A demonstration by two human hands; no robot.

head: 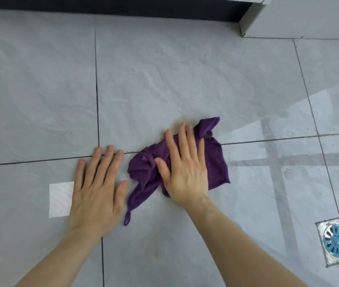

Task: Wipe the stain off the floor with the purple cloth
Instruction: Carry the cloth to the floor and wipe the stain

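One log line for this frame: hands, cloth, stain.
left hand: flat on floor | right hand: flat, pressing cloth | stain: brownish trace at fingertips

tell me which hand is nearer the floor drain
Right. The right hand presses flat on the purple cloth, on the same side as the floor drain. The left hand rests flat on the tile beyond the cloth, farther away.

No text, labels, brand marks or numbers readable anywhere I look. Purple cloth (pixel 216 162) under my right hand (pixel 185 166): plain, no tag print visible. Floor tiles (pixel 40 90): unmarked. Drain cover (pixel 336 241), right of cloth: no lettering legible.
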